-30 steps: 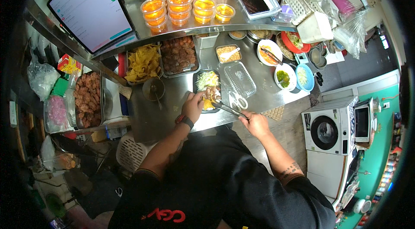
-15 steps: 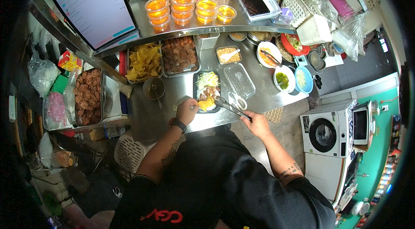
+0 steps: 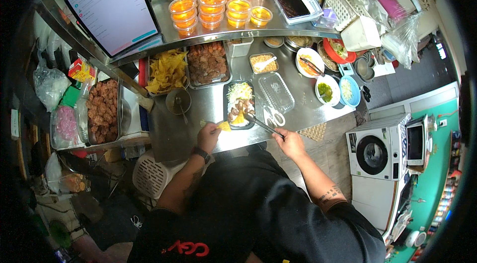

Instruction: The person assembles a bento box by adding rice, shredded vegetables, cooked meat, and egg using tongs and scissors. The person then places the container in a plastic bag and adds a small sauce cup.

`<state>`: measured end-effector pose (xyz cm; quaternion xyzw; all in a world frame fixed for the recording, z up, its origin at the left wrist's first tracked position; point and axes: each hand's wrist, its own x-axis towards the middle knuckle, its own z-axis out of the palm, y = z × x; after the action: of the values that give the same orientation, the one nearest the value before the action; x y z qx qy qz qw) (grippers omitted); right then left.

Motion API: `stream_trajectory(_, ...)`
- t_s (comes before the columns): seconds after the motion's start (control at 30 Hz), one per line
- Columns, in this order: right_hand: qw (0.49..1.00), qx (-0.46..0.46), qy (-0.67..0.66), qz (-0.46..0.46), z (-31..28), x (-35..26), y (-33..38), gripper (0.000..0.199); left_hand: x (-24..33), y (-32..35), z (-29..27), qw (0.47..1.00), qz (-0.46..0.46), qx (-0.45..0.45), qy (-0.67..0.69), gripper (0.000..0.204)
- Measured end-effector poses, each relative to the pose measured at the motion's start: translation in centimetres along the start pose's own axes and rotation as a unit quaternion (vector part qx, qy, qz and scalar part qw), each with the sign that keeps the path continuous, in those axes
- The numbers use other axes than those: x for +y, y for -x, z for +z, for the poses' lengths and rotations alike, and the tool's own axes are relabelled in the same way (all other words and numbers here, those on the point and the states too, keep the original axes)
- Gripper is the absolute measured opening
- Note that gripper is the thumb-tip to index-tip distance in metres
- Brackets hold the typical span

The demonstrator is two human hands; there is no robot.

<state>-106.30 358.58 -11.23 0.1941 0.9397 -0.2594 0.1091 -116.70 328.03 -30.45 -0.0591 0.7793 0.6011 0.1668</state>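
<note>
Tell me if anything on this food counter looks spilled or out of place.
One small thing: a loose yellow chip fragment lies on the bare steel counter beside the left hand, outside the black meal tray. Scissors also lie loose by the clear lid. Nothing else looks spilled.

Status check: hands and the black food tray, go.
Left hand pinching a yellow tortilla chip at the tray's near-left corner. Right hand gripping metal tongs, tips over the black rectangular food tray. White-handled scissors lying beside the tray.
</note>
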Motion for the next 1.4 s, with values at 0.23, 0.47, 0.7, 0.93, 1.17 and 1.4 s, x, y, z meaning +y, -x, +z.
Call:
stream_trajectory(0.23, 0.990, 0.013, -0.142, -0.016, -0.8, 4.4, -1.7, 0.033, -2.7, 1.4, -4.3, 0.997, -0.034, 0.056, -0.036, 0.022)
stream_trajectory(0.47, 0.976, -0.128, 0.083, -0.158, -6.4, 1.2, -5.7, 0.029, 4.7, 3.3, -4.4, 0.913, 0.221, 0.143, -0.311, 0.031)
stream_trajectory(0.7, 0.931, -0.107, 0.269, -0.222, -8.9, -3.6, -9.9, 0.027, 9.0, 2.0, -0.3, 0.921, 0.242, -0.069, -0.299, 0.031)
stream_trajectory(0.93, 0.973, -0.087, 0.143, -0.157, -10.7, 1.1, -8.2, 0.029, 10.5, 0.5, 2.9, 0.896, 0.232, -0.079, -0.371, 0.023)
stream_trajectory(1.17, 0.992, -0.079, 0.044, -0.092, -10.6, 4.2, -6.1, 0.031, 8.6, -0.1, 3.0, 0.936, 0.274, -0.080, -0.207, 0.013)
stream_trajectory(1.4, 0.961, -0.093, 0.160, -0.207, -8.8, 1.7, -7.3, 0.027, 9.6, -1.2, 3.8, 0.937, 0.182, -0.064, -0.290, 0.011)
